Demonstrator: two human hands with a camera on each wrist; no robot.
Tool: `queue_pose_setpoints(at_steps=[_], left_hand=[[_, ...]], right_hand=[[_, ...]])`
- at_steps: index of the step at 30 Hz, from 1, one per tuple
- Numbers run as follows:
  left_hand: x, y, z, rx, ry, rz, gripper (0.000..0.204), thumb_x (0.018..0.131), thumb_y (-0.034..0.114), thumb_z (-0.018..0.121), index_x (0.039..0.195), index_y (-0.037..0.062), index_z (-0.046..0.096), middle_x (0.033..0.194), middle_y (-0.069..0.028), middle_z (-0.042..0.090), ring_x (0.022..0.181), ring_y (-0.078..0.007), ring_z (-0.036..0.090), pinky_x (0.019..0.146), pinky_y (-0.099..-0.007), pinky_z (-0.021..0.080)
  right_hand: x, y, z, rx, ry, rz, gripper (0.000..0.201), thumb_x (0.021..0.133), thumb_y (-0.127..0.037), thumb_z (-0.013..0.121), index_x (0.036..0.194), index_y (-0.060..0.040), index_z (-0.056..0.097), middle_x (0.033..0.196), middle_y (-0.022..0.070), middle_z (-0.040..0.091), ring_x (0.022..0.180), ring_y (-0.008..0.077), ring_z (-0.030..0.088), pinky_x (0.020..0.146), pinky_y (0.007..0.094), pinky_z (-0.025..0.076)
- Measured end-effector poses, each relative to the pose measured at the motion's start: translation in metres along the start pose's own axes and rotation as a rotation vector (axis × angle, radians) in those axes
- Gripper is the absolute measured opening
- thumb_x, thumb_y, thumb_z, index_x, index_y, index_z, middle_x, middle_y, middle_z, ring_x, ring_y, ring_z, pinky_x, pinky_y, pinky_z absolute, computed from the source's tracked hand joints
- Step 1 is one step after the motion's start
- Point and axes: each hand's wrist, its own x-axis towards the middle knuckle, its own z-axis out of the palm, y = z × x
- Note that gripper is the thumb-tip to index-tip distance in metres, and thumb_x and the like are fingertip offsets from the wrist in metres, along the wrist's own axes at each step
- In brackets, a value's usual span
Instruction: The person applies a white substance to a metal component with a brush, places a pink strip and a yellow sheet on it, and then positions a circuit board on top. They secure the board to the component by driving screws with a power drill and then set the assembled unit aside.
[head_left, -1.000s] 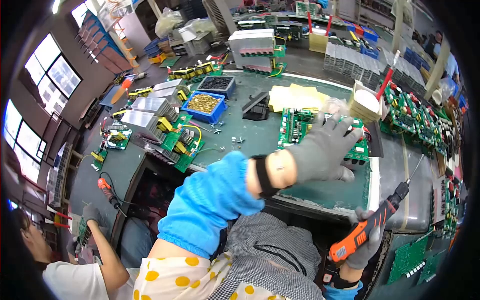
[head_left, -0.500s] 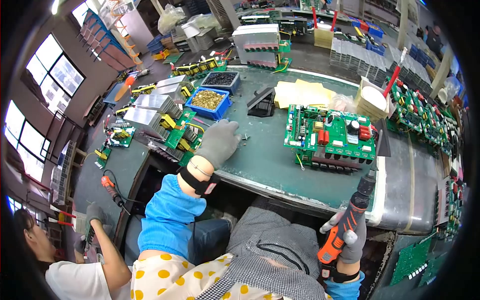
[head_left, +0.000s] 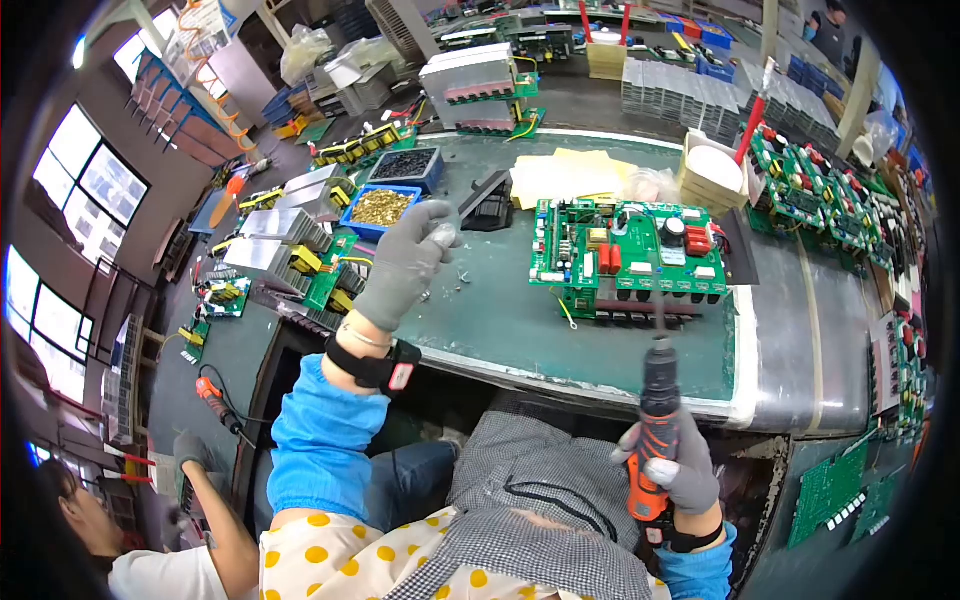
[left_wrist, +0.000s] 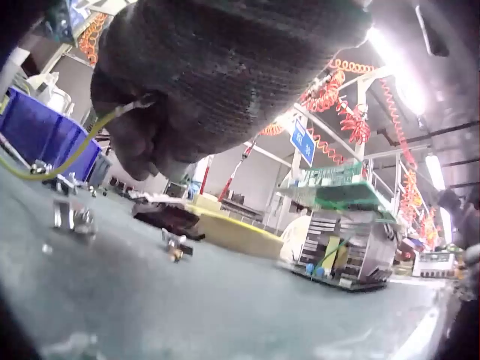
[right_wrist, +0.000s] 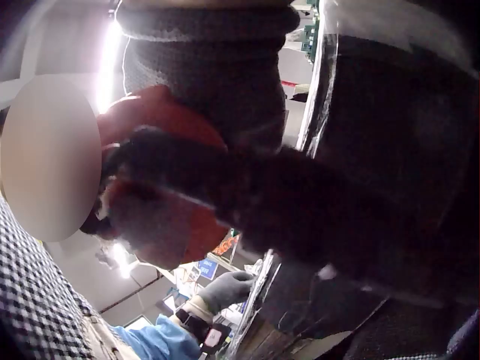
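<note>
A gloved left hand is raised over the bench beside the blue bin of brass-coloured parts. Its fingers are curled; whether something small lies between them cannot be told. In the left wrist view the hand is above small metal clips, and a yellow wire crosses in front of its fingers. My right hand grips an orange and black power screwdriver, its blurred bit pointing at the stacked green circuit board assembly. That assembly rests on the bench, touched by neither hand.
Heatsink boards line the bench's left side. Behind the assembly are yellow sheets, a black plastic part and a box with a white roll. More boards stand at right. Another person works at lower left.
The left hand went from over the circuit board to the left, then rose slightly with its fingers curling. The right hand swung the screwdriver from leaning right to nearly upright, further left.
</note>
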Motion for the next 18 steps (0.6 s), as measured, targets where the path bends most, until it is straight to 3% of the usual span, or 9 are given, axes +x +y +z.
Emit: queue_pose_setpoints(at_steps=[2,6,9,13,16,18], left_hand=[[-0.012,0.025,0.002,-0.414,-0.15,-0.145,0.033,0.102,0.019,0.056,0.128,-0.0005,0.057,0.106,-0.008,0.07,0.083,-0.0107,0.066,0.068,-0.0214,0.054],[-0.022,0.024,0.024,-1.06,-0.438,-0.234,0.031,0.103,0.016,0.052,0.128,-0.0012,0.055,0.117,-0.0126,0.066,0.097,-0.0188,0.07,0.079,-0.0253,0.061],[-0.036,0.033,0.043,-1.081,-0.433,-0.256,0.03,0.102,0.015,0.053,0.127,-0.0015,0.055,0.115,-0.0134,0.066,0.098,-0.0204,0.07,0.08,-0.0266,0.062],[-0.043,0.043,0.054,-1.043,-0.382,-0.256,0.031,0.101,0.015,0.055,0.128,-0.0017,0.054,0.116,-0.0139,0.066,0.098,-0.0205,0.07,0.08,-0.0265,0.062],[-0.046,0.045,0.057,-1.024,-0.383,-0.27,0.031,0.102,0.014,0.054,0.128,-0.0015,0.054,0.116,-0.0138,0.066,0.098,-0.0205,0.07,0.08,-0.0272,0.062],[-0.048,0.043,0.058,-1.026,-0.38,-0.255,0.031,0.102,0.014,0.054,0.128,-0.0012,0.054,0.116,-0.0136,0.066,0.099,-0.0202,0.07,0.081,-0.0275,0.062]], right_hand=[[0.01,0.003,-0.003,-0.12,-0.154,0.012,0.077,0.08,-0.015,0.069,0.146,0.0023,0.033,0.105,0.0142,0.063,0.097,0.0231,0.066,0.089,0.0395,0.052],[0.027,0.01,0.012,-0.357,-0.238,0.054,0.074,0.083,-0.015,0.072,0.144,0.0026,0.035,0.103,0.0103,0.063,0.095,0.0185,0.064,0.087,0.0357,0.052],[0.029,0.016,0.016,-0.535,-0.223,-0.038,0.075,0.083,-0.021,0.075,0.144,0.0004,0.037,0.102,0.0099,0.064,0.093,0.0168,0.063,0.085,0.034,0.051],[0.023,0.011,0.017,-0.517,-0.183,-0.022,0.077,0.085,-0.029,0.074,0.146,-0.0006,0.037,0.104,0.0114,0.065,0.093,0.0196,0.063,0.086,0.0353,0.051],[0.021,0.011,0.013,-0.614,-0.187,-0.057,0.08,0.086,-0.032,0.073,0.147,0.0023,0.033,0.11,0.0223,0.065,0.1,0.0323,0.068,0.088,0.0393,0.052],[0.02,0.01,0.013,-0.63,-0.196,-0.056,0.08,0.086,-0.032,0.073,0.147,0.0022,0.033,0.109,0.0226,0.065,0.099,0.033,0.068,0.088,0.0395,0.052]])
